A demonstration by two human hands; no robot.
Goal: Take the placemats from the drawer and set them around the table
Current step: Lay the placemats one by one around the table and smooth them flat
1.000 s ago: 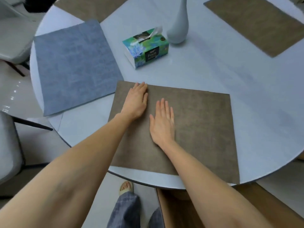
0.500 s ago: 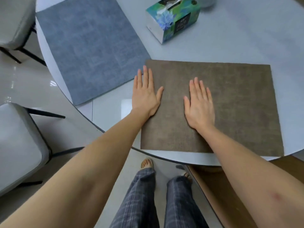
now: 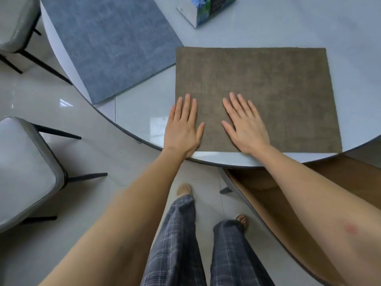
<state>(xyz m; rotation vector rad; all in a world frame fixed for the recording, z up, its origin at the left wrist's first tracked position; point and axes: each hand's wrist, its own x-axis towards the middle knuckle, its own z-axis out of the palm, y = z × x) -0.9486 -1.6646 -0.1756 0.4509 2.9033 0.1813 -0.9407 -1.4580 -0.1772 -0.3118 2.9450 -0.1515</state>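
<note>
Floor: pale glossy tiles (image 3: pixel 86 129), with two grey padded chairs (image 3: pixel 22 168) at left.
Table: round, pale and shiny (image 3: pixel 288 23); a tissue box (image 3: pixel 208 11) lies near the top edge.
Brown placemat (image 3: pixel 268 89): flat at the near rim.
Blue placemat (image 3: pixel 107 42): flat, just left of the brown one.
Left hand (image 3: pixel 182 129): open, palm down across the brown mat's left edge.
Right hand (image 3: pixel 246 124): open, flat on the mat.
</note>
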